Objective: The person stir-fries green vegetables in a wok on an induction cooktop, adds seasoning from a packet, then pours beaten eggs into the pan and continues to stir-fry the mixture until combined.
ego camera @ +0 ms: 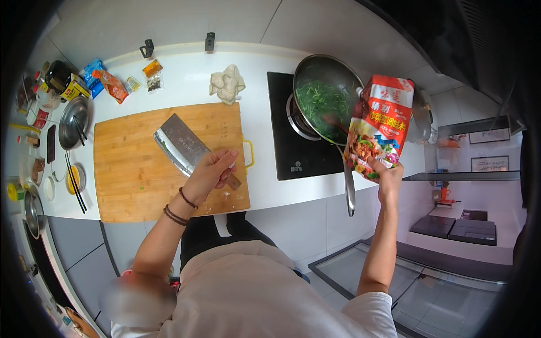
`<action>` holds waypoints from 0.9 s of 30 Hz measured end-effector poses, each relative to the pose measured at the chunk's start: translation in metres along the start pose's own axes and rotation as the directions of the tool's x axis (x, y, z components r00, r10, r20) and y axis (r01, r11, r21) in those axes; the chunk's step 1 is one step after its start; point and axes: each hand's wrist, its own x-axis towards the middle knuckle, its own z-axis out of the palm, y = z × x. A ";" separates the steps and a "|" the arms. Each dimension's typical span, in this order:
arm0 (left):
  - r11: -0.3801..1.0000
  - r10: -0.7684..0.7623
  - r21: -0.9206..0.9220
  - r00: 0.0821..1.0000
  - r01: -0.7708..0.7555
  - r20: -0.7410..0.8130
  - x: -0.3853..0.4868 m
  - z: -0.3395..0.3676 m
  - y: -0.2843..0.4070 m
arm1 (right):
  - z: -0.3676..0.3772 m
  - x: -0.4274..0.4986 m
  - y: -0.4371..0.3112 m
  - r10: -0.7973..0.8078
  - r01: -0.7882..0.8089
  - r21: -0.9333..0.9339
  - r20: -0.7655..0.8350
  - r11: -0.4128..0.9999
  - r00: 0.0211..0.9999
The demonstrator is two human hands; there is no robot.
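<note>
My right hand [385, 177] grips a red seasoning pouch [382, 126] by its lower end, at the right rim of the wok [329, 67]. A pale spout juts from the pouch's upper left side towards the wok. Chopped leafy greens [323, 101] lie in the wok, a spatula-like utensil [336, 122] partly among them. My left hand [213, 173] is over the wooden cutting board [122, 164], its thumb and fingers pinched on a small white object, mostly hidden. Below that hand a cleaver [181, 143] lies on the board, its handle partly covered.
The wok sits on a black gas hob [291, 164], its metal handle [349, 190] reaching past the counter edge. A crumpled cloth [228, 84] lies behind the board. To the left are a metal bowl [69, 126], black chopsticks [75, 183], a yellow bowl [74, 179] and an orange packet [113, 88].
</note>
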 end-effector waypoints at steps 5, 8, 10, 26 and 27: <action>1.000 0.002 0.031 1.000 -0.002 -0.018 0.004 0.001 -0.003 | 0.003 0.017 0.010 0.057 -0.056 -0.034 0.022 0.998 0.998; 1.000 -0.024 -0.006 0.999 0.024 -0.029 0.001 -0.003 -0.003 | 0.005 0.014 0.004 0.052 -0.051 -0.014 0.031 0.999 0.998; 0.999 -0.040 -0.035 0.998 0.039 -0.048 0.000 -0.004 -0.002 | 0.008 0.012 -0.005 0.020 -0.020 0.018 0.007 1.000 1.000; 0.998 -0.060 -0.008 0.998 0.060 -0.014 -0.001 -0.007 -0.006 | 0.005 0.019 0.011 0.086 -0.085 -0.081 0.013 0.993 0.996; 0.998 -0.061 -0.020 0.998 0.061 -0.016 -0.003 -0.008 -0.009 | 0.007 0.022 0.012 0.107 -0.103 -0.123 0.025 0.987 0.994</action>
